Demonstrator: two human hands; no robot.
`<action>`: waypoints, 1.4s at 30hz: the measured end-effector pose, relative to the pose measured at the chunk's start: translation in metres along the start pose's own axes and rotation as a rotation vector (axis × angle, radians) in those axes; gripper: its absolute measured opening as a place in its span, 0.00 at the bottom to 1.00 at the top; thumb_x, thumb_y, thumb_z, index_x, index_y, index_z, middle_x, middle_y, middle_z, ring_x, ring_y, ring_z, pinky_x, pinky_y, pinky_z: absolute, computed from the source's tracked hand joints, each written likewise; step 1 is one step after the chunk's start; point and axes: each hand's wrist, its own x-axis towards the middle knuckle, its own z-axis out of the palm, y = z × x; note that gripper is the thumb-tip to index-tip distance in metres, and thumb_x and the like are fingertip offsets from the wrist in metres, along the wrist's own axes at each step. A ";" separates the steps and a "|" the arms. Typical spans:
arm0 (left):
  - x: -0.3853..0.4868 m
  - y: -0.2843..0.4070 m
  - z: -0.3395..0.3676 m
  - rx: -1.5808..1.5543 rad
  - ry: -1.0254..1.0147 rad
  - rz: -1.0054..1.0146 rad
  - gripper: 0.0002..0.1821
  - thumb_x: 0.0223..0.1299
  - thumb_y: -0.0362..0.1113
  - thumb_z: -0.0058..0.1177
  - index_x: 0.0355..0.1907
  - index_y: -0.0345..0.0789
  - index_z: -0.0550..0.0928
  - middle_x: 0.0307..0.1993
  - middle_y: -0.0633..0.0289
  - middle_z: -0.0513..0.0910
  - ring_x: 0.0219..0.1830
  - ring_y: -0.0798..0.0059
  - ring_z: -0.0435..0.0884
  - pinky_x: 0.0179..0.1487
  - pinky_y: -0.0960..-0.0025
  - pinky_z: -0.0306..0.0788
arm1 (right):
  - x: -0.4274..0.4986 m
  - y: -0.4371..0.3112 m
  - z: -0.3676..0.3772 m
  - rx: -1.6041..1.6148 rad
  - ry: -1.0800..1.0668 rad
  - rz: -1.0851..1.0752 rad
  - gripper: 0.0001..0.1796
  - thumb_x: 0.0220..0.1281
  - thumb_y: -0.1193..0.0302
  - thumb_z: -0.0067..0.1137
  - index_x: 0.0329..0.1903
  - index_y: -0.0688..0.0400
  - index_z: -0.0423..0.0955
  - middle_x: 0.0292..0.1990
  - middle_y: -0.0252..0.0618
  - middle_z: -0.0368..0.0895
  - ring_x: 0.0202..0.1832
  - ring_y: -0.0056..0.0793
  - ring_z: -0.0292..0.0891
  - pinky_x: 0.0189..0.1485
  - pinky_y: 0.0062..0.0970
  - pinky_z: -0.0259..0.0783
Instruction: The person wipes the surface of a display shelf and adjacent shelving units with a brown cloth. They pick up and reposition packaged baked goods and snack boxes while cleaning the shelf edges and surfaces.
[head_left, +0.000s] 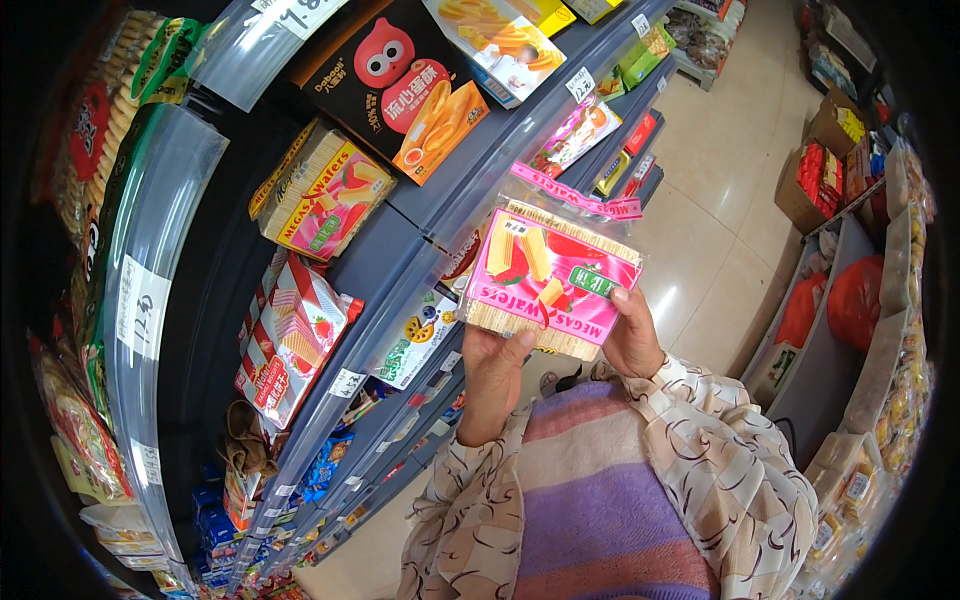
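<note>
A clear-wrapped pack of wafers (551, 270) with a pink strawberry label is held up in front of me by both hands. My left hand (491, 375) supports its lower left edge, thumb pressed on the front. On the lower right corner, my right hand (634, 334) grips with its thumb over the face. The pack's pink printed header (577, 196) sticks up loosely at the far end. A similar wafer pack (326, 195) stands on the shelf to the left. Beside it is a red-and-white bag of wafers (296, 337).
The grey shelf unit (442, 176) on my left carries a black biscuit box (397, 82) and has clear price strips. A brown cloth (249, 441) lies on the shelf. On the right are another rack (806, 360) and a cardboard box of red packets (814, 180), across a tiled floor (720, 202).
</note>
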 end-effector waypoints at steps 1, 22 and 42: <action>-0.001 0.000 0.000 0.032 -0.005 0.009 0.32 0.55 0.25 0.53 0.63 0.32 0.59 0.57 0.56 0.69 0.59 0.66 0.70 0.63 0.61 0.63 | 0.000 0.000 -0.001 0.000 0.005 -0.001 0.34 0.58 0.60 0.54 0.63 0.64 0.57 0.56 0.46 0.71 0.57 0.35 0.70 0.61 0.36 0.66; 0.003 0.022 -0.017 0.199 0.071 0.084 0.31 0.59 0.40 0.52 0.61 0.28 0.62 0.57 0.54 0.71 0.58 0.68 0.71 0.61 0.63 0.64 | -0.001 -0.012 -0.011 0.023 0.039 0.123 0.35 0.58 0.61 0.52 0.64 0.63 0.53 0.58 0.45 0.67 0.58 0.33 0.68 0.60 0.32 0.66; -0.001 0.020 -0.011 0.362 -0.041 0.024 0.27 0.64 0.34 0.50 0.64 0.27 0.63 0.54 0.59 0.74 0.51 0.80 0.73 0.57 0.75 0.65 | 0.004 -0.011 -0.008 -0.015 0.060 0.145 0.34 0.58 0.63 0.52 0.63 0.64 0.53 0.54 0.47 0.70 0.52 0.31 0.73 0.54 0.28 0.73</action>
